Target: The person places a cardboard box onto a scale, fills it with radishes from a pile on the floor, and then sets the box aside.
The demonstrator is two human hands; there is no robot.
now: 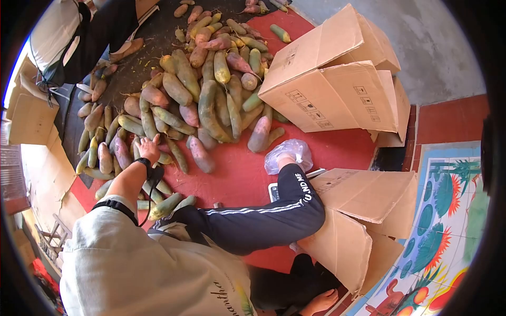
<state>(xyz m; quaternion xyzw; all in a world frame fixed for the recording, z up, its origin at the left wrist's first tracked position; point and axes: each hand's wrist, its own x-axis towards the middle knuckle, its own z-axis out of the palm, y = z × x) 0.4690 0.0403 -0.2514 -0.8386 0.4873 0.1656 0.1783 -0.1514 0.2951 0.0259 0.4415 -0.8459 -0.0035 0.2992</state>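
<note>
My left hand [148,149] reaches out over the left side of a big heap of long green and pink-purple roots [211,89] lying on a red and black mat. Its fingers are spread on the roots and nothing is lifted. A black strap hangs from that wrist. My leg in black track pants [263,216] stretches toward the heap, the foot wrapped in a clear plastic bag [289,154]. At the bottom edge, beside a cardboard box, a bare hand [322,301] shows, which looks like my right hand. It is partly cut off and its grip is unclear.
A large closed cardboard box [337,79] lies right of the heap. An open box [363,221] stands by my knee, with a small scale [274,190] partly hidden behind my leg. Another person [79,37] sits at the top left. Flat cardboard [42,174] lines the left side.
</note>
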